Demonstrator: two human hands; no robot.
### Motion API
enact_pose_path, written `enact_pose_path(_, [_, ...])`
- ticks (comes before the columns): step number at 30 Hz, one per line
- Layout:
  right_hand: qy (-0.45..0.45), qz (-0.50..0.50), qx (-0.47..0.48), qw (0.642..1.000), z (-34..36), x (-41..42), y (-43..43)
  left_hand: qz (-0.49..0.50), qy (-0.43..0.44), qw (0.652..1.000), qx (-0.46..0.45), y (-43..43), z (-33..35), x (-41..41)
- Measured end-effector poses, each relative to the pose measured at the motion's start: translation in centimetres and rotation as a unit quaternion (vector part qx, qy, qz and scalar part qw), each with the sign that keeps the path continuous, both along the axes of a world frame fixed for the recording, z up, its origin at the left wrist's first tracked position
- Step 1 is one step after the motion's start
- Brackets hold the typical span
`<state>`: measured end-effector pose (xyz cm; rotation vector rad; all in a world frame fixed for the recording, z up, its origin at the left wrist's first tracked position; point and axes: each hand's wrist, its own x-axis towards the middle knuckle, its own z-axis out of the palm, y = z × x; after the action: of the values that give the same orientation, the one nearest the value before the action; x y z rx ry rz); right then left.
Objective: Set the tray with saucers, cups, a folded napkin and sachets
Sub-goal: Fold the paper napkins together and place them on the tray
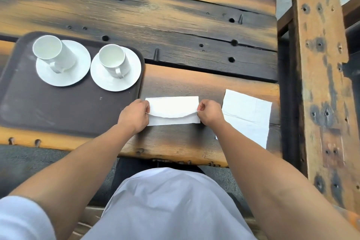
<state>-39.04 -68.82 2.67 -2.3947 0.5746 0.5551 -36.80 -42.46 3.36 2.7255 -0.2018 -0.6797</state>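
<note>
A dark brown tray lies at the left of the wooden table. Two white saucers stand on its far half, the left saucer and the right saucer, each carrying a white cup: left cup, right cup. A white napkin lies on the table just right of the tray, its near edge folded up. My left hand pinches its left end. My right hand pinches its right end. No sachets are visible.
A second white napkin lies flat near the table's right edge. A wooden bench or beam runs along the right side. The table's near edge is right in front of my body.
</note>
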Motion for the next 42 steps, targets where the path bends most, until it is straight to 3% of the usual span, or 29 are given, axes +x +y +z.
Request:
enact_pose_path(31, [0.053,-0.027,0.01,0.998,-0.6,-1.8,-1.1,-0.026,0.067,0.994,0.077,-1.5,-1.4,-0.4])
enact_pose_path(42, [0.001,-0.134,0.005,0.991,2.4,-3.4,-7.1,-0.139,0.028,0.985,0.102,-8.5,1.2,3.2])
